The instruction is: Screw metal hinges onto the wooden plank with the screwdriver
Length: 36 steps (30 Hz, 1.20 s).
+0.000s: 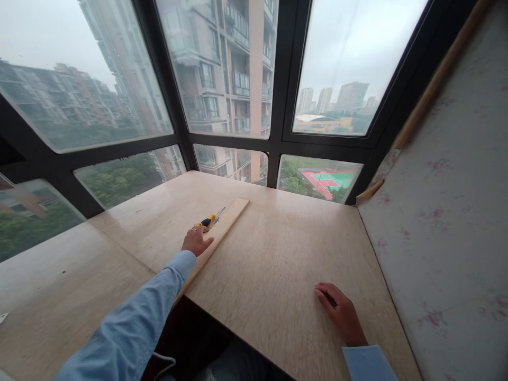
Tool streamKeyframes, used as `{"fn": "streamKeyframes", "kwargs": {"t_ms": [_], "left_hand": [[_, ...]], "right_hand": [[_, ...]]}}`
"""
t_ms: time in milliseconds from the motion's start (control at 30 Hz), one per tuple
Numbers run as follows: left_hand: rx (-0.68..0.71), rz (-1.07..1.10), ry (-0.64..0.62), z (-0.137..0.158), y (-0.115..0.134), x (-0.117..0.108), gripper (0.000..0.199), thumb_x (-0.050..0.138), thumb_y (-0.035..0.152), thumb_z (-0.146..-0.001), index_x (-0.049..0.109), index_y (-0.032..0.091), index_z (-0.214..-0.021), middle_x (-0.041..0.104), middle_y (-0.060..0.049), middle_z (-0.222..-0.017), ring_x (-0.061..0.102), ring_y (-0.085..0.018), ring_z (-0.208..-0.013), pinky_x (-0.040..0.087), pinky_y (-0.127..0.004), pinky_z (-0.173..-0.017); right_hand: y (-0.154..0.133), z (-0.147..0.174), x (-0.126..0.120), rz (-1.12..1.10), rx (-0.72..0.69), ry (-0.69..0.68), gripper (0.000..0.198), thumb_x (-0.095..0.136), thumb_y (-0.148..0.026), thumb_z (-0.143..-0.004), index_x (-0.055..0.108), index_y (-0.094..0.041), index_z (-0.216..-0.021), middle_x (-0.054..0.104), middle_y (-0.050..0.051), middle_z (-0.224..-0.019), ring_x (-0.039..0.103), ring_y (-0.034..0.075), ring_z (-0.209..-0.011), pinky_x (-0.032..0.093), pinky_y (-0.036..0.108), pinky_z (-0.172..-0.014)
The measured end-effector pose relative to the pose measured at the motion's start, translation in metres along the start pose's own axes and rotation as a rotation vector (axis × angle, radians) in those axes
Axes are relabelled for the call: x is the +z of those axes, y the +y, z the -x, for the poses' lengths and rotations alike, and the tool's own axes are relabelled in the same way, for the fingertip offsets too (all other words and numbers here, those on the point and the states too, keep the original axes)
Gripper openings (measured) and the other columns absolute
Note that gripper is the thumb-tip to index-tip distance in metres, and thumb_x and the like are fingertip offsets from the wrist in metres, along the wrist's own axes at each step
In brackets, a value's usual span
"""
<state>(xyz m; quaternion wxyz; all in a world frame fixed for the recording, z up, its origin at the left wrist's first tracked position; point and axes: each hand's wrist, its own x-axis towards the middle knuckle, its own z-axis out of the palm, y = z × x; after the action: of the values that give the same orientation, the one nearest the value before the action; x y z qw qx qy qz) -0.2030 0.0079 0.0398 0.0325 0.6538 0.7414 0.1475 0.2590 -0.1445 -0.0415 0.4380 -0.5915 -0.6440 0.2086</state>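
Observation:
My left hand [196, 241] reaches over a wooden board [227, 222] lying on the pale stone-patterned counter. Its fingers are at the handle end of a screwdriver [207, 220], and its thumb stands apart from the handle. The screwdriver has a black and yellow handle and a thin metal shaft pointing away from me. Close beside it on the board are small dark bits, too small to name. Off to the right, my right hand [338, 311] rests on the counter [278, 264], fingers curled together; whether anything is in them is hidden.
Dark-framed windows [273, 106] border the counter at the back and left. A wall with flowered paper [444, 211] rises on the right, its edge peeling near the window. Below the counter's front edge is a dark opening with a white cable [169, 360].

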Motion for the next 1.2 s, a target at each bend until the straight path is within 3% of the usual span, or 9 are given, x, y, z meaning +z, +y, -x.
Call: {"fn": "streamKeyframes", "kwargs": {"t_ms": [100, 233, 567, 867, 1200], "left_hand": [[-0.037, -0.117, -0.125, 0.003, -0.009, 0.006, 0.079, 0.066, 0.052, -0.073, 0.051, 0.005, -0.135, 0.05, -0.026, -0.142, 0.044, -0.039, -0.135, 0.037, -0.045, -0.108], [-0.054, -0.119, -0.192, 0.004, -0.012, 0.015, 0.081, 0.06, 0.055, -0.077, 0.045, 0.006, -0.14, 0.047, -0.025, -0.144, 0.041, -0.039, -0.137, 0.036, -0.047, -0.108], [0.029, -0.03, -0.159, -0.011, -0.006, 0.04, 0.076, 0.067, 0.052, -0.072, 0.052, 0.01, -0.133, 0.057, -0.023, -0.131, 0.049, -0.04, -0.128, 0.038, -0.047, -0.105], [0.067, 0.003, -0.181, -0.018, -0.009, 0.044, 0.079, 0.066, 0.056, -0.073, 0.052, 0.008, -0.134, 0.059, -0.023, -0.13, 0.051, -0.041, -0.125, 0.037, -0.045, -0.105], [0.018, 0.14, -0.057, -0.013, -0.012, 0.046, 0.087, 0.07, 0.056, -0.069, 0.047, 0.011, -0.139, 0.061, -0.018, -0.129, 0.057, -0.036, -0.118, 0.042, -0.043, -0.104]], "right_hand": [[0.0, 0.0, 0.0, -0.001, 0.001, 0.001, 0.033, 0.056, -0.05, -0.085, 0.073, -0.022, -0.084, 0.076, 0.012, -0.093, 0.072, 0.025, -0.089, 0.058, 0.038, -0.085], [-0.001, -0.001, -0.002, 0.008, 0.012, -0.007, 0.034, 0.056, -0.05, -0.085, 0.074, -0.021, -0.084, 0.076, 0.012, -0.094, 0.072, 0.026, -0.09, 0.058, 0.038, -0.085], [-0.005, -0.001, -0.006, 0.018, 0.039, 0.0, 0.035, 0.056, -0.051, -0.084, 0.075, -0.021, -0.084, 0.076, 0.013, -0.095, 0.072, 0.027, -0.09, 0.058, 0.039, -0.086], [-0.002, 0.0, -0.005, 0.022, 0.091, 0.02, 0.037, 0.059, -0.054, -0.081, 0.075, -0.021, -0.083, 0.076, 0.014, -0.095, 0.072, 0.028, -0.091, 0.058, 0.041, -0.086], [-0.004, 0.0, -0.006, -0.001, 0.104, 0.035, 0.036, 0.06, -0.053, -0.08, 0.076, -0.021, -0.084, 0.076, 0.013, -0.096, 0.072, 0.028, -0.092, 0.058, 0.039, -0.086]]}}
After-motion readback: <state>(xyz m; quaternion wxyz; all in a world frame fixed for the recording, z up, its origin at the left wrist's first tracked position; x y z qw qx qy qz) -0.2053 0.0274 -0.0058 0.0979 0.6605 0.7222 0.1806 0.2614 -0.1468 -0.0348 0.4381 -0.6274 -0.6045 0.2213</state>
